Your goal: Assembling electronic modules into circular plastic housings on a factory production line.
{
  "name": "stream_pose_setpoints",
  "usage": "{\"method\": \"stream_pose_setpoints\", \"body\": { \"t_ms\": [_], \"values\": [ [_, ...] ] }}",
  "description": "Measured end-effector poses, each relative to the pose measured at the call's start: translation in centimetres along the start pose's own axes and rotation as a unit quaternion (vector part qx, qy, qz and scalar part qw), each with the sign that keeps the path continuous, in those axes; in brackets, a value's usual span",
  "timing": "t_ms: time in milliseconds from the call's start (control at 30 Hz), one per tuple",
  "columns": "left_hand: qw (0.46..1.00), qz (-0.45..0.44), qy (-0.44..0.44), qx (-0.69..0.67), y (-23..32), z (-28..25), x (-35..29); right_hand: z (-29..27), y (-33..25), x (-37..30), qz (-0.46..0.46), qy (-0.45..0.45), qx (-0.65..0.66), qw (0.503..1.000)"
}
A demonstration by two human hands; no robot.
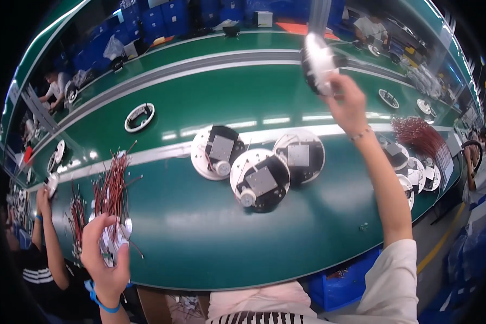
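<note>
My right hand point(346, 101) is raised over the far conveyor belt, closed on the edge of a round white-and-black unit point(318, 63), blurred by motion and tilted on its side. Fingers curved and apart, my left hand point(105, 259) is at the near left with nothing seen in its grip. It is right in front of a bundle of red-brown wires point(112, 186) with white connectors. Three round white-and-black units lie grouped mid-table: one at the left point(220, 147), one at the front point(263, 182) and one at the right point(301, 155), each with a silver square plate.
A white ring-shaped unit point(140, 117) lies on the green belt point(210, 97). More units point(416, 175) and a wire bundle point(424, 143) crowd the right end of the table. A co-worker's hands point(44, 202) work at the left. A blue bin point(345, 281) stands below the table's front edge.
</note>
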State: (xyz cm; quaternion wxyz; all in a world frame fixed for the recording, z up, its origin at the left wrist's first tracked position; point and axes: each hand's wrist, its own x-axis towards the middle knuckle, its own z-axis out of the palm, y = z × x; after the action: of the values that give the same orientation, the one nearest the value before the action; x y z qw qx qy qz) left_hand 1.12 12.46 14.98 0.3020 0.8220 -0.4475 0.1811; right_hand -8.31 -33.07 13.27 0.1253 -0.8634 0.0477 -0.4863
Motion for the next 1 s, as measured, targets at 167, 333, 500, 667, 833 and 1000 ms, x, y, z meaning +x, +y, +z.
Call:
{"method": "stream_pose_setpoints", "body": {
  "t_ms": [167,333,500,667,833,1000],
  "values": [
    [0.909,-0.059,-0.189,-0.367,2.9,4.3,0.8,-2.2,-13.6,-7.1,0.125,-0.02,0.411,0.903],
    [0.651,-0.268,-0.321,-0.633,3.6,9.5,-0.8,-0.6,-21.6,-16.4,0.234,-0.098,0.633,0.732],
    [0.59,-0.265,-0.336,-0.685,4.1,10.0,-3.1,0.2,-20.1,-21.0,0.374,-0.161,0.613,0.676],
    [0.733,-0.237,-0.308,-0.558,4.0,10.9,-4.6,-0.9,-20.0,-21.8,0.43,-0.313,0.593,0.604],
    [0.826,-0.103,-0.314,-0.458,4.6,11.4,-5.6,-1.9,-18.0,-20.5,0.315,-0.264,0.668,0.62],
    [0.871,0.015,-0.291,-0.395,5.6,11.4,-6.1,0.2,-17.1,-17.9,0.432,-0.386,0.59,0.562]
  ]
}}
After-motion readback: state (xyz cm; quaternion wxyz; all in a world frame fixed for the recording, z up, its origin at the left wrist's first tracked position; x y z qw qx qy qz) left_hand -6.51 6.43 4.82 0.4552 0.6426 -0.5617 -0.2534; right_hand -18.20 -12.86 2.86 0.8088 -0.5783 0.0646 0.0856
